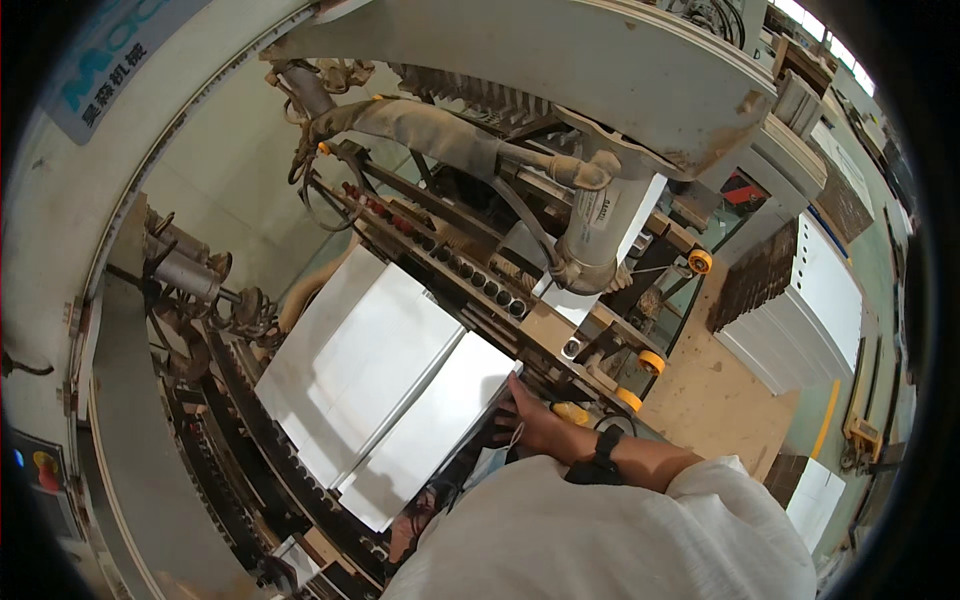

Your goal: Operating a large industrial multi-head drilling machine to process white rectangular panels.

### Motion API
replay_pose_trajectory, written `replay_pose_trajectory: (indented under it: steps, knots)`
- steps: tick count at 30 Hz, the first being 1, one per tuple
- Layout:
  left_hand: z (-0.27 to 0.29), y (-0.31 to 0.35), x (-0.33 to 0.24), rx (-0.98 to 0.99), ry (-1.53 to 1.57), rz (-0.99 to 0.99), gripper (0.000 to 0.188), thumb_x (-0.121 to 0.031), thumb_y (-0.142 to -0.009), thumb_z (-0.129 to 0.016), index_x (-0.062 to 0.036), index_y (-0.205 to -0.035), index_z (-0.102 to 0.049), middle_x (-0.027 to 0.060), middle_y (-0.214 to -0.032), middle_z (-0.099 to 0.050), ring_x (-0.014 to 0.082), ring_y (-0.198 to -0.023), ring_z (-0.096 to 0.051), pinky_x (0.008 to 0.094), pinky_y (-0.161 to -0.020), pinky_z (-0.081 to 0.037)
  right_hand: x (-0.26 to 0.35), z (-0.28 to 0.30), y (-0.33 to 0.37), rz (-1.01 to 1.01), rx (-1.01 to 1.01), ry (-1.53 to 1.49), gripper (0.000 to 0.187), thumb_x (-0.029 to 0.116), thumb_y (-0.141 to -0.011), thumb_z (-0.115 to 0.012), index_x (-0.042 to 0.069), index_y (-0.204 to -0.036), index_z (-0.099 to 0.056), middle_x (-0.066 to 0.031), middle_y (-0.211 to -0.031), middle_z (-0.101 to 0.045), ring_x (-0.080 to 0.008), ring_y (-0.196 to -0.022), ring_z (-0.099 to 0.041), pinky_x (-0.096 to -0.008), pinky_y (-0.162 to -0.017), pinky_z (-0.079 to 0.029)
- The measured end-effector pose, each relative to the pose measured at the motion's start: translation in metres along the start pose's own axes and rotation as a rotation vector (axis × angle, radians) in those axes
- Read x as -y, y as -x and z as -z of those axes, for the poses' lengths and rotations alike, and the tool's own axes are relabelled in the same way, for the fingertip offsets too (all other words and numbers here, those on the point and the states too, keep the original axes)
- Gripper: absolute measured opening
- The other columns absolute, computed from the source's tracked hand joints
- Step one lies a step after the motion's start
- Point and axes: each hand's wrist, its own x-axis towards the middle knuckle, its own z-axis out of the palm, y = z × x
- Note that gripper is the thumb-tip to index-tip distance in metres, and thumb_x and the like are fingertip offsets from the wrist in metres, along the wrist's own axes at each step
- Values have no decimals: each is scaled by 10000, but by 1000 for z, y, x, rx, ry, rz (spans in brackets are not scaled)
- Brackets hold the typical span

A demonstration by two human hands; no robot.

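White shirt (610, 530) fills the bottom, closest to camera. Right arm comes in from lower right, bare below the sleeve, black wristband (600, 460) on, forearm running left and slightly up. Right hand (535, 420) sits at the upper-right corner of the narrow white panel (430, 430), one digit up at the corner, others spread along the near long edge; can't tell if it grips or just touches. Skin just below the panel's lower-left end looks like the left hand (404, 532); mostly hidden, can't tell its state. Panel lies flat on the machine bed, long axis diagonal, lower left to upper right, right-hand end toward the row of black cups (478, 280). Next to it, across a grey strip (401, 409), a wider white panel (352, 364), strip parallel to that axis. Dark segmented rail (285, 462) by their lower-left ends. Further out: grey cylinder (600, 225) with hose beyond the cups, yellow wheel (700, 261) right of it, white panel stack (790, 300) far right, red button (46, 478) at far left
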Motion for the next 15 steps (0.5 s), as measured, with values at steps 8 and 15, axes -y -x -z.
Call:
replay_pose_trajectory:
  steps: [8,15]
  knots:
    - [-44,-5,15,-346,554,18,315,-299,-809,-561,-48,-998,-571,110,-1052,-592,262,-994,-553,442,-850,-459,-31,12,-39,207,31,-68,855,457,-790,-611,328,-1367,8,-127,-1424,-73,-397,-1248,-235,-615,-890,-318]
    - [-166,3,29,-398,-138,-147,367,-121,-803,-547,17,-1139,-496,167,-1161,-536,304,-1114,-484,476,-908,-422,-30,23,-16,114,220,-138,618,424,-789,-603,207,-1275,-289,-133,-1215,-375,-336,-1142,-400,-530,-895,-376]
